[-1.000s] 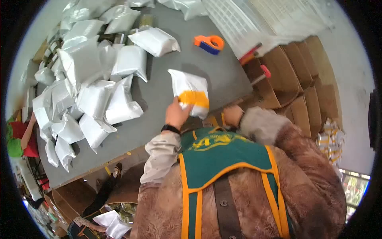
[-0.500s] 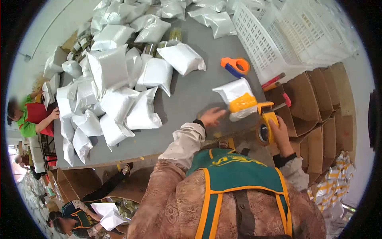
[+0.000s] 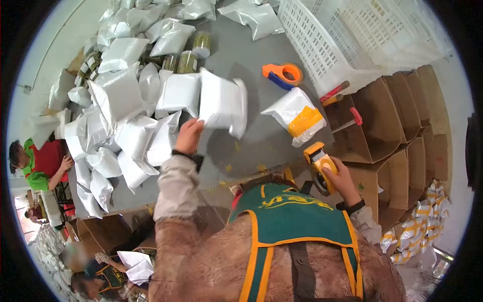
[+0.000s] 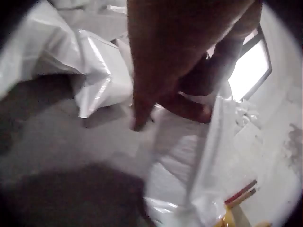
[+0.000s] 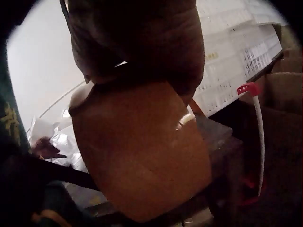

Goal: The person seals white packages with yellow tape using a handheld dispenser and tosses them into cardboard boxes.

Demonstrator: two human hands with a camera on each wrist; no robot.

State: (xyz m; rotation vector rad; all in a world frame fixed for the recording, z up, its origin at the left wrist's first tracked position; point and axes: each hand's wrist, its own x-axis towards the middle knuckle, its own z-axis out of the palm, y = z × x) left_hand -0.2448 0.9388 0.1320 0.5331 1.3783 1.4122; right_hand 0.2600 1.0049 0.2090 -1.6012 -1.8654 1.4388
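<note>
In the head view, the left hand pinches the lower left corner of a white pouch, tilted above the grey table. The left wrist view shows the fingers on the top edge of that pouch. The right hand grips a yellow tape dispenser at the table's near edge; its broad body fills much of the right wrist view. A pouch with yellow tape across it lies just beyond the dispenser, touched by neither hand.
White pouches and jars crowd the table's left. An orange and blue dispenser lies beside white crates. Cardboard boxes and taped pouches are at right. Another person stands at far left.
The left hand has moved left from near the taped pouch and taken hold of another white pouch, now lifted. The right hand came up with the yellow dispenser, which has since moved away from the taped pouch.
</note>
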